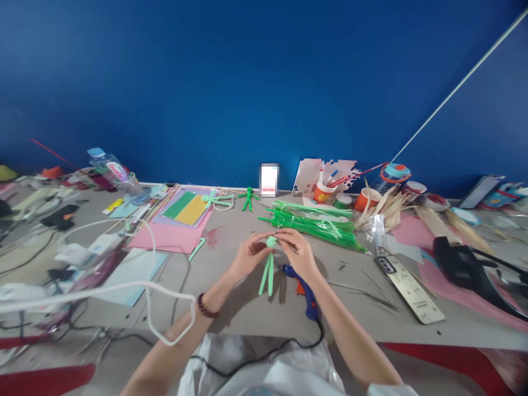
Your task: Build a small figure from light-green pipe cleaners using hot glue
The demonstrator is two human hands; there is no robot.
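Observation:
Between my two hands is a light green pipe cleaner [270, 269], coiled into a small knot at the top with straight ends hanging down. My left hand [251, 254] pinches the coiled part from the left, a dark beaded bracelet on its wrist. From the right, my right hand [297, 252] has its fingers closed at the top of the same coil. Just below the right hand a blue glue gun [307, 294] lies on the table. Behind the hands rests a bundle of bright green pipe cleaners [317, 226]. A small green pipe-cleaner figure [248, 199] stands near the wall.
Pink paper [165, 236] and coloured sheets lie to the left, with a light green figure [214, 199] on them. A white cable [152, 286] loops over the left side. A phone [412, 291] lies at right. Cups [324, 192] and a plastic bottle [113, 170] stand along the back.

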